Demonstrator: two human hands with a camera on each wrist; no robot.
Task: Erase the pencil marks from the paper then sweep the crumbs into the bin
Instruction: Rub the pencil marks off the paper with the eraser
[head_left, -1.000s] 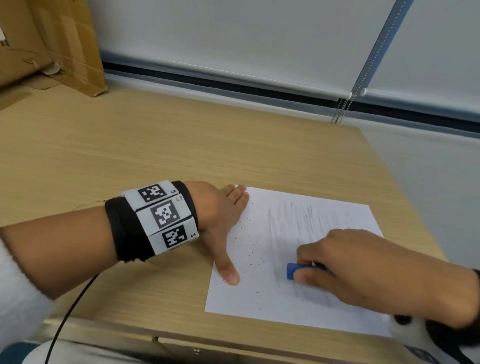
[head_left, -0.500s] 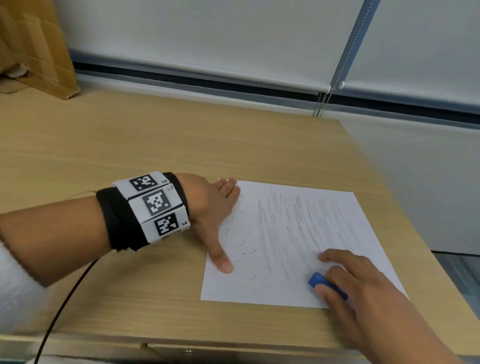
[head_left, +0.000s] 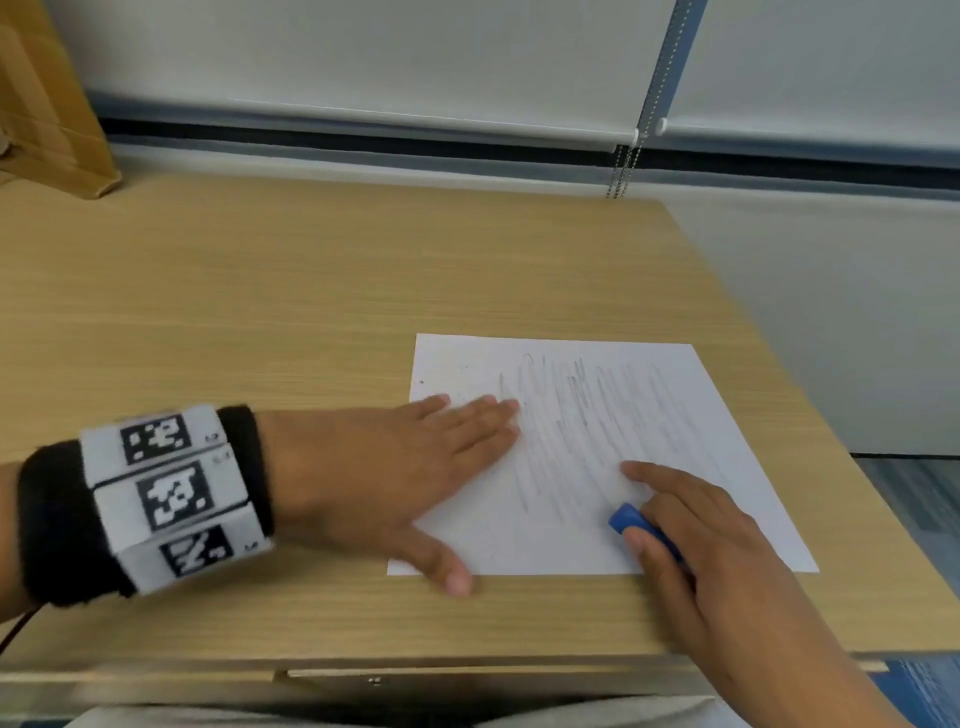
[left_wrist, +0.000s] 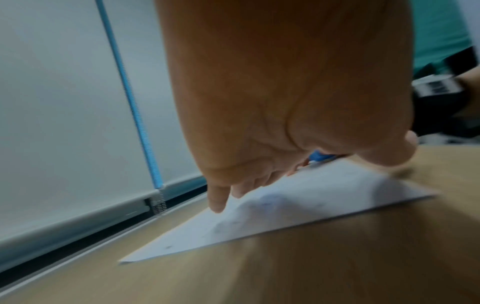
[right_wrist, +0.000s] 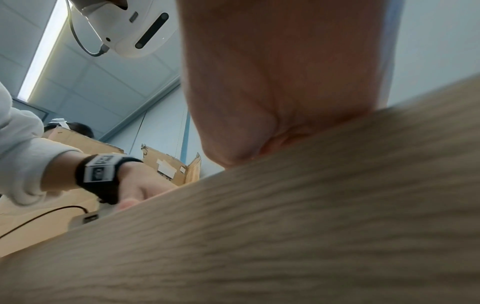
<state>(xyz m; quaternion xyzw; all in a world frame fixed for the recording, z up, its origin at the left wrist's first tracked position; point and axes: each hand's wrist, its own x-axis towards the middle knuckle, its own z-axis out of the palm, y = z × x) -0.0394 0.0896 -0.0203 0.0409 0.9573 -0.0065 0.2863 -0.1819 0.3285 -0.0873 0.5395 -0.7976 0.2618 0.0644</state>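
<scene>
A white sheet of paper (head_left: 670, 415) with grey pencil scribbles (head_left: 587, 415) lies on the wooden desk (head_left: 260, 312) near its front right corner. My left hand (head_left: 415, 478) lies flat on the sheet's left part, fingers straight, thumb at the near left corner. My right hand (head_left: 675, 525) pinches a blue eraser (head_left: 631, 519) and holds it against the paper's lower right area. In the left wrist view the paper (left_wrist: 259, 222) and the eraser (left_wrist: 320, 156) show beyond my palm. The right wrist view shows mostly the desk edge (right_wrist: 285, 226). No bin is in view.
A cardboard box (head_left: 47, 104) stands at the desk's far left corner. A roller blind with a bead chain (head_left: 623, 166) hangs behind the desk. The desk's right edge (head_left: 810, 364) runs close to the paper. A black cable (right_wrist: 39, 218) lies on the desk by my left arm.
My left hand has slid further onto the paper, fingers now flat over its left part. My right hand, with the eraser, moved from the sheet's middle toward its lower right. The view shifted.
</scene>
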